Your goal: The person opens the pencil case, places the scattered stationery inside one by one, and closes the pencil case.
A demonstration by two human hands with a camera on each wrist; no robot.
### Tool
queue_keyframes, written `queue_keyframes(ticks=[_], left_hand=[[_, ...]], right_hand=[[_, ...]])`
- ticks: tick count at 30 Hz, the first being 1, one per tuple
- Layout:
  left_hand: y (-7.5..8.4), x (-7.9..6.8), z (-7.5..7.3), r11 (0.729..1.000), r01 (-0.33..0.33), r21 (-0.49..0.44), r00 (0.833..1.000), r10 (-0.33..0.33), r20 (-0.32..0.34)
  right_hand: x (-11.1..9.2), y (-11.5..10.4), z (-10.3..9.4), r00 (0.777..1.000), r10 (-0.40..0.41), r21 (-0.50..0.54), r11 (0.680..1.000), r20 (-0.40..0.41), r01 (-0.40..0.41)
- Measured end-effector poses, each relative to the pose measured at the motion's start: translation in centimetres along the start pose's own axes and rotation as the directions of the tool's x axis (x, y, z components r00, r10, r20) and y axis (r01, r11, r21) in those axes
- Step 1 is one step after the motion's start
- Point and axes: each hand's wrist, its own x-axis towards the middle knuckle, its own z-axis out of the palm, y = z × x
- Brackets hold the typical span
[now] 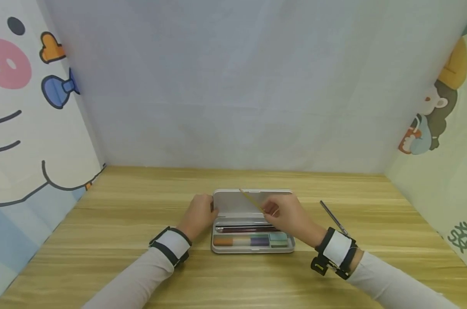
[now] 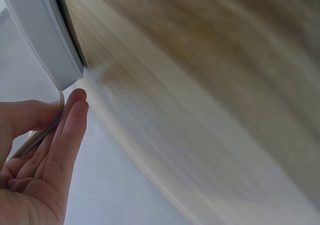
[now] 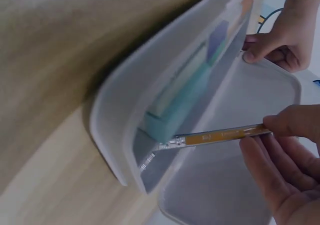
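A pale pencil case (image 1: 253, 251) lies on the table with its lid (image 1: 229, 204) raised at the back. My left hand (image 1: 198, 216) pinches the lid's left edge between thumb and fingers; the left wrist view shows the lid edge (image 2: 61, 105) in that grip. Between the thumb and fingertips of my right hand (image 1: 289, 214) is a yellow pencil (image 3: 215, 136), tilted over the case. Its silver end points down at the tray's right end, close to a teal block (image 3: 175, 110). Inside lie a dark red pencil (image 1: 245, 230) and an orange, white and purple bar (image 1: 237, 241).
A dark grey pencil-like stick (image 1: 333, 217) lies on the wooden table (image 1: 148, 189), right of the case and partly behind my right wrist. A pale cloth wall (image 1: 233, 107) stands at the back, with cartoon-printed sheets on both sides.
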Motion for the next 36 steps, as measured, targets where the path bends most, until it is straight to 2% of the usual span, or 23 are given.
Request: queue_keyframes(ticks=[8, 20, 29, 36], left_hand=[[0.1, 0.0, -0.1, 1.0, -0.003, -0.009, 1.0, 0.003, 0.001], [0.2, 0.0, -0.2, 1.0, -0.007, -0.006, 1.0, 0.007, -0.008], [0.2, 0.0, -0.2, 1.0, 0.003, -0.009, 1.0, -0.003, -0.011], [0.4, 0.0, -0.3, 1.0, 0.016, -0.017, 1.0, -0.016, 0.008]], right_hand=[[0.0, 0.7, 1.0, 0.998, -0.056, -0.015, 0.998, 0.029, 0.056], [-0.1, 1.0, 1.5, 0.989, -0.073, -0.041, 0.996, 0.125, 0.079], [-0.3, 1.7, 0.9, 0.99, -0.066, -0.086, 0.993, 0.124, 0.077], [-1.2, 3.2, -0.3, 0.994, 0.004, -0.132, 0.991, 0.106, 0.01]])
